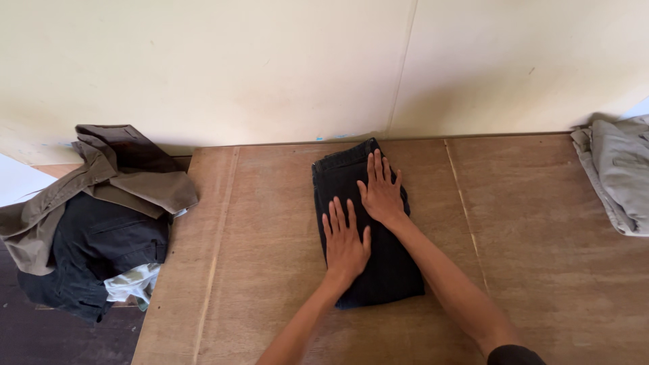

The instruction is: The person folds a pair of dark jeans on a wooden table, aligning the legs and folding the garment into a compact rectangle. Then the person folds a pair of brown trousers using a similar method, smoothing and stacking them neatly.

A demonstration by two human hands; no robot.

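A folded pair of dark jeans (392, 263) lies in the middle of a brown plywood table (257, 236), its waistband toward the wall. My left hand (346, 242) rests flat on the middle of the jeans, fingers spread. My right hand (380, 191) lies flat on the upper part near the waistband, fingers also apart. Both palms press down on the fabric; neither hand grips it.
A heap of clothes (94, 209), brown, black and pale, hangs over the table's left edge. A folded grey-beige garment (622, 176) lies at the right edge. A cream wall (304, 67) stands right behind the table.
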